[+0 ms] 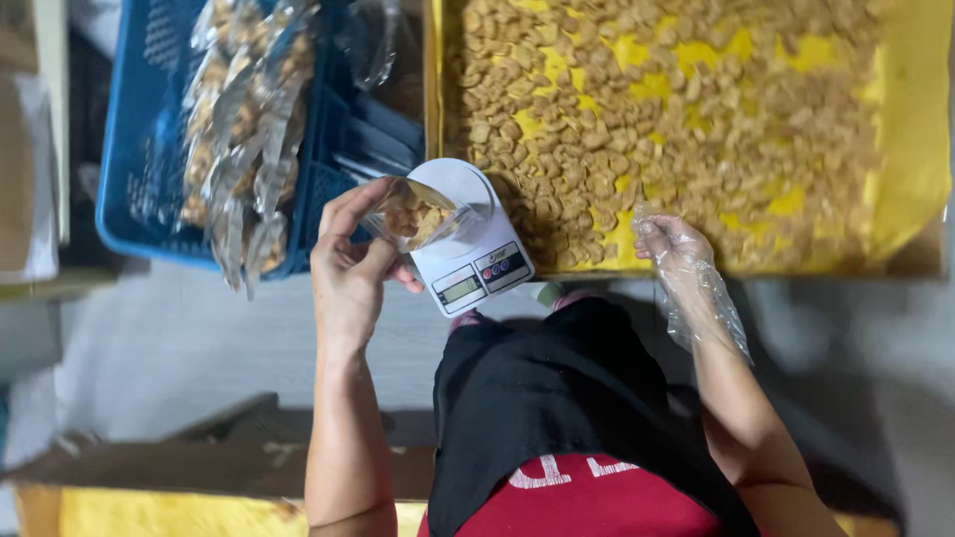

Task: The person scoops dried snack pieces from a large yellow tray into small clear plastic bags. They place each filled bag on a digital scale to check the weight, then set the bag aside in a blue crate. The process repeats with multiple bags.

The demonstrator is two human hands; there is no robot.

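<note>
Clear snack pouch [418, 214]: light, crinkly, slippery, best gripped at its rim, pinched by left hand [348, 268] over white scale [473, 239]; gloved right hand [671, 244] loosely spread.

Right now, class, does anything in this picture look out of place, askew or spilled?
Yes: the small white kitchen scale sits askew. The long clear packets of snacks droop over the blue plastic crate's rim. Nothing looks spilled.

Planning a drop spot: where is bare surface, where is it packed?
Free: grey surface below the blue plastic crate, beside the left hand. Crowded: yellow-lined tray full of tan snack pieces, crate stuffed with clear filled bags, white digital scale.
</note>
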